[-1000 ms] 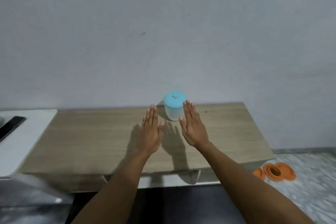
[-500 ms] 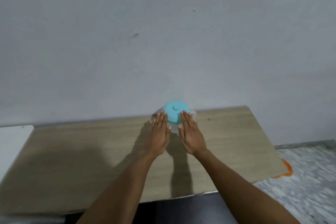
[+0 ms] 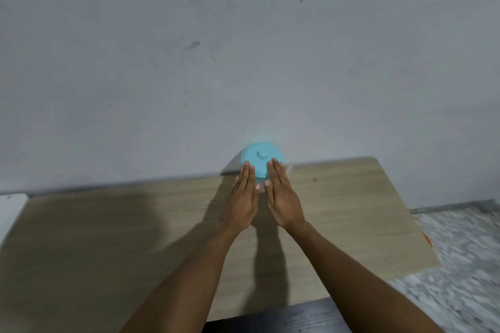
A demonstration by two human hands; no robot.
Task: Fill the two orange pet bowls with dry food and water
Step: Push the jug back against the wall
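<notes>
Dim, even light; soft arm shadows fall across the table (image 3: 108,238), and the edges blur.

Wooden table (image 3: 338,213), blue-lidded container (image 3: 262,159)

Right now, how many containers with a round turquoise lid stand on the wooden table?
1. The translucent container with the round turquoise lid stands at the far edge of the light wooden table, against the wall, just beyond both hands' fingertips.

lid (image 3: 261,158): turquoise | table (image 3: 108,238): pale wood grain, beige-brown | wall (image 3: 243,48): flat grey-white, a few dark scuffs | floor (image 3: 460,265): grey-white speckle | bowl edge (image 3: 427,239): orange sliver past table's right side
</notes>
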